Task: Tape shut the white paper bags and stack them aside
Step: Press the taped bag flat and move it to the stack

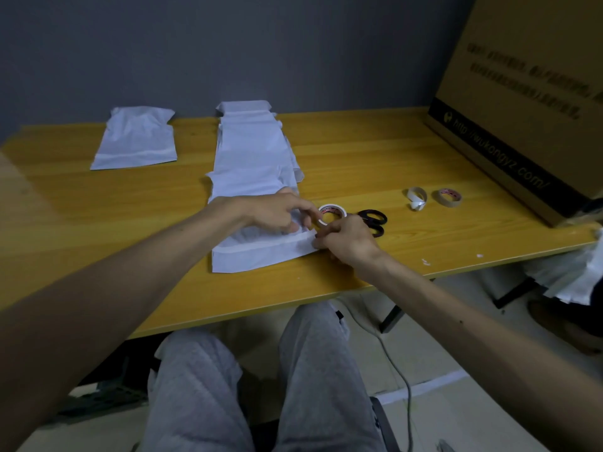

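Observation:
A white paper bag (257,252) lies flat near the table's front edge, its folded flap facing me. My left hand (277,212) rests on the bag's upper part with curled fingers pressing the paper. At the bag's right corner, my right hand (346,238) pinches the flap edge. A white tape roll (332,213) sits just behind my fingers. A row of overlapping white bags (253,148) stretches toward the wall. Far left lies a separate white bag (135,140).
Black-handled scissors (375,220) lie right of the tape roll. Further right are a curled strip of backing (417,198) and a brown tape roll (447,197). A large cardboard box (522,102) fills the table's right end. The yellow table (98,203) has its front edge close to my knees.

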`<state>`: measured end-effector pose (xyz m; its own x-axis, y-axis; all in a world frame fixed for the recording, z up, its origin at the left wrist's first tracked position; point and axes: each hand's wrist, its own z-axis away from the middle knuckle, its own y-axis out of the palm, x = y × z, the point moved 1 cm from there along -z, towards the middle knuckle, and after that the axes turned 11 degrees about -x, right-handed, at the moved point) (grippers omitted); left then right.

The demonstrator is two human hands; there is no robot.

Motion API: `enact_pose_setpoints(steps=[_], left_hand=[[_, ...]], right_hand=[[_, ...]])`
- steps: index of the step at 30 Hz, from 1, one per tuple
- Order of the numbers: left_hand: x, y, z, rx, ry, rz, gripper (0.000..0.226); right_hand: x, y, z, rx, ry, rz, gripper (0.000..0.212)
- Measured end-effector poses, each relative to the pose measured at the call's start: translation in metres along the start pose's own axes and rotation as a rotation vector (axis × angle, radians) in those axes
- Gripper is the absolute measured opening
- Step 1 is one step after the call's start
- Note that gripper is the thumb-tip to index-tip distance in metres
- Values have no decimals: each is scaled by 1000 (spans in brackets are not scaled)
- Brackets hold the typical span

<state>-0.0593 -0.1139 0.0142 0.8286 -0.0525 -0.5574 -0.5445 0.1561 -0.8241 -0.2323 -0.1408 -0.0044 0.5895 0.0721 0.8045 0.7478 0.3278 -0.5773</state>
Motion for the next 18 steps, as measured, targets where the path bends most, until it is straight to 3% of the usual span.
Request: enact_pose_setpoints(steps=[6,11,18], left_hand=[[2,1,-12,0,-70,-17,17],[-4,6,-16,6,-17,-50,4],[-9,2,-14,-26,25,-91,22]], right_hand=[[-5,-6,-4,7,-142,114,17],[-6,-9,-3,3,-279,188,19],[-8,-15,-6,5,-310,147,17]])
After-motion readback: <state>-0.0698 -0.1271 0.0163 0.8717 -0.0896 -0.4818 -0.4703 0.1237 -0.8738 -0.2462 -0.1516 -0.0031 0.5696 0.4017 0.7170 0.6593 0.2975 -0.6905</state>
